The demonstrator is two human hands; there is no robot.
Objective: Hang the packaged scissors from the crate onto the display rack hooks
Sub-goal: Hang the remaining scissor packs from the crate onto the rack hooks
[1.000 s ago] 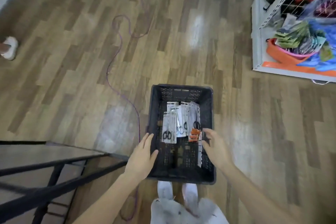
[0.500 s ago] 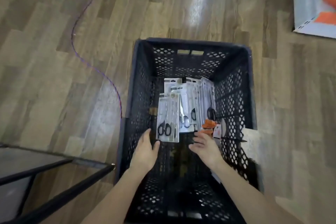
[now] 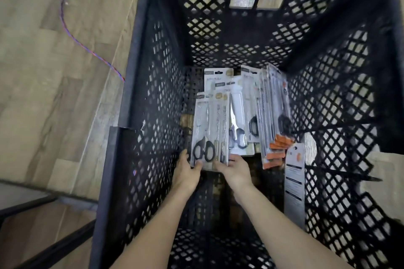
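Head view: both arms are down inside the black crate [image 3: 140, 85] now, and where half a second ago the hands hung just short of the packs, they've closed on one. The left hand [image 3: 185, 172] and right hand [image 3: 235, 170] pinch the bottom edge of the front scissors pack [image 3: 209, 131], thumbs on its face. It's not lifted yet, I'd say. The remaining packs [image 3: 269, 111] lean alongside on the crate floor. The rack is out of sight, so hanging comes later. A cable [image 3: 87, 48] trails across the floor.
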